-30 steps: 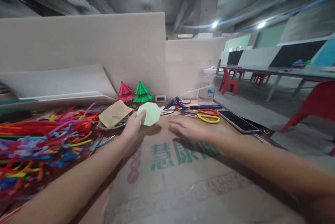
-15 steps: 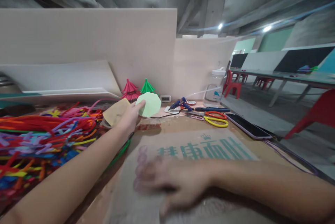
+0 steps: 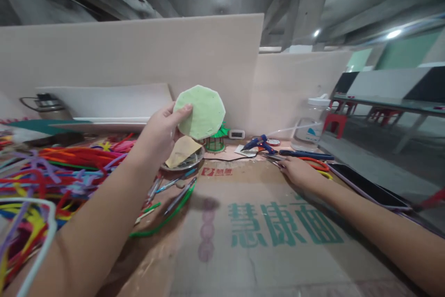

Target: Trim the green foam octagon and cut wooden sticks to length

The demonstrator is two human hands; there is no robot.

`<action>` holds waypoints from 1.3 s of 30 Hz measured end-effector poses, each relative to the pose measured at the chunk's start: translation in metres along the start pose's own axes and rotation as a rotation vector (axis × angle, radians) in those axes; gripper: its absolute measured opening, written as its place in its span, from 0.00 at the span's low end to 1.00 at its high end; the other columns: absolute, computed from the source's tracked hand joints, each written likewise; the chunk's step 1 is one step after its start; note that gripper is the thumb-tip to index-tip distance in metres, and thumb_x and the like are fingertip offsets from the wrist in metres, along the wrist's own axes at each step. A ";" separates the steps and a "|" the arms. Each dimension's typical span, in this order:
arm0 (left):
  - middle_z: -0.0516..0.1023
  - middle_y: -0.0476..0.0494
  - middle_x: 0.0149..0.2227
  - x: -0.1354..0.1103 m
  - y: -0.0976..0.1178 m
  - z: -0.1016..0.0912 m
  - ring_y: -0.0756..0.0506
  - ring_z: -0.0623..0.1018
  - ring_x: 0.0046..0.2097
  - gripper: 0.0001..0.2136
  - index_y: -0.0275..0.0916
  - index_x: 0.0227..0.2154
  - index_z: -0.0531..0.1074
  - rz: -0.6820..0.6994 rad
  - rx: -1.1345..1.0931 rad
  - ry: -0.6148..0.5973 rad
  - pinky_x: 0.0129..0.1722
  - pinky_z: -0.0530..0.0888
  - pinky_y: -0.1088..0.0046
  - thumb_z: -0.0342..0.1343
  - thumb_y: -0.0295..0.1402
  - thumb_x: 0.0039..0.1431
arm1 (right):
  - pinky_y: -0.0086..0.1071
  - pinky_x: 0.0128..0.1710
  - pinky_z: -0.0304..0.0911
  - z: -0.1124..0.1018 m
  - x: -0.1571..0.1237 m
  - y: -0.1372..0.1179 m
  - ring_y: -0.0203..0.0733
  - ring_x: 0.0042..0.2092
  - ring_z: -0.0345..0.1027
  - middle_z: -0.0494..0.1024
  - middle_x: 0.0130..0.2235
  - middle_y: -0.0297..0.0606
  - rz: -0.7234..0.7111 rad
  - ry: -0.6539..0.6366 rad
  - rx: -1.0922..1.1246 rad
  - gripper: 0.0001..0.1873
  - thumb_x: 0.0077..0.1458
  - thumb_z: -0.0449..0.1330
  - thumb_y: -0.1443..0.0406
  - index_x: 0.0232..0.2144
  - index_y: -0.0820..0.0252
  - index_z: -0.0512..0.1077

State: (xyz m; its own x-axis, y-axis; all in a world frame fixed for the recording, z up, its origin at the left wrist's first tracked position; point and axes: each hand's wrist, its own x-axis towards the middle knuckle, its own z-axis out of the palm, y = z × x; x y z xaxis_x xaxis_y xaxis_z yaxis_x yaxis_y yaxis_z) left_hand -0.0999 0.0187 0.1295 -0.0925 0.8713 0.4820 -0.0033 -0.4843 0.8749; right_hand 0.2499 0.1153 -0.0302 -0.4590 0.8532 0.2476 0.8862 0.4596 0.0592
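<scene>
Light green octagonal piece [image 3: 201, 114] is held up by the left hand [image 3: 163, 132], well above the bench [image 3: 149, 255], its flat face turned toward the viewer and a pale edge showing around it. That hand's grip is closed on the piece's left side, with the thumb pressed on the near face and the other fingers behind. Beyond the lower edge of the piece stands a green fringed ornament [image 3: 215, 143], partly covered by it, and to the right of that a small digital clock [image 3: 237, 134].

Across the bench, the right hand [image 3: 299, 172] is low over the red-and-yellow-handled scissors [image 3: 315, 163], hiding part of them. Its fingers reach toward the metal blades; whether its grip has closed on anything I cannot tell, as the hand blocks the view. Just beyond lie a blue glue gun [image 3: 256, 143] and a dark blue tool [image 3: 306, 154], with a clear bottle [image 3: 310, 128] behind them. On the right, near the forearm, lies a dark-screened phone [image 3: 366, 186].

Below the left hand, a yellowish sheet [image 3: 184, 151] rests on a plate [image 3: 184, 167]. Colourful fuzzy stems [image 3: 86, 162] are heaped on the left, partly behind the left forearm. Cardboard [image 3: 222, 260] printed with green characters lies flat between the two arms.
</scene>
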 end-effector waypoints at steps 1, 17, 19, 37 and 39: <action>0.81 0.42 0.39 0.000 0.003 -0.002 0.41 0.80 0.44 0.13 0.38 0.41 0.75 0.001 0.001 0.009 0.40 0.80 0.70 0.60 0.38 0.55 | 0.39 0.46 0.63 0.003 0.000 0.001 0.50 0.44 0.73 0.78 0.44 0.56 -0.003 -0.004 0.021 0.20 0.64 0.46 0.67 0.44 0.68 0.77; 0.79 0.41 0.37 -0.004 0.002 -0.014 0.46 0.79 0.34 0.22 0.35 0.43 0.70 -0.055 0.095 -0.070 0.33 0.76 0.71 0.66 0.42 0.49 | 0.43 0.47 0.69 -0.065 0.041 -0.204 0.46 0.45 0.74 0.78 0.47 0.45 -0.388 -0.174 1.566 0.29 0.55 0.61 0.53 0.56 0.57 0.65; 0.79 0.41 0.37 -0.004 -0.005 -0.014 0.46 0.79 0.34 0.22 0.34 0.42 0.70 -0.071 0.223 -0.140 0.31 0.75 0.72 0.65 0.45 0.49 | 0.41 0.44 0.70 -0.069 0.043 -0.202 0.44 0.42 0.75 0.78 0.45 0.46 -0.330 -0.186 1.768 0.27 0.56 0.59 0.48 0.49 0.60 0.68; 0.72 0.38 0.52 0.068 -0.108 -0.083 0.41 0.75 0.49 0.17 0.36 0.52 0.68 -0.477 1.275 0.061 0.47 0.75 0.57 0.55 0.37 0.63 | 0.25 0.21 0.55 -0.068 -0.028 -0.131 0.31 0.22 0.60 0.71 0.23 0.29 -0.036 -0.356 1.614 0.22 0.49 0.65 0.51 0.34 0.61 0.65; 0.72 0.39 0.51 0.070 -0.110 -0.086 0.42 0.75 0.49 0.16 0.36 0.51 0.68 -0.457 1.286 0.028 0.48 0.74 0.56 0.54 0.38 0.64 | 0.26 0.23 0.56 -0.068 -0.036 -0.122 0.31 0.23 0.60 0.70 0.23 0.29 -0.053 -0.352 1.596 0.21 0.50 0.64 0.50 0.33 0.61 0.65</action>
State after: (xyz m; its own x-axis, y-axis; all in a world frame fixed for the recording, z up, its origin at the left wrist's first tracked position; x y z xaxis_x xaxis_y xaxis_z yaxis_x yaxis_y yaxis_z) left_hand -0.1917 0.1263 0.0631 -0.3531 0.9231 0.1521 0.8803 0.2727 0.3883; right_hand 0.1624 0.0117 0.0199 -0.6741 0.7373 0.0444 0.0127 0.0718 -0.9973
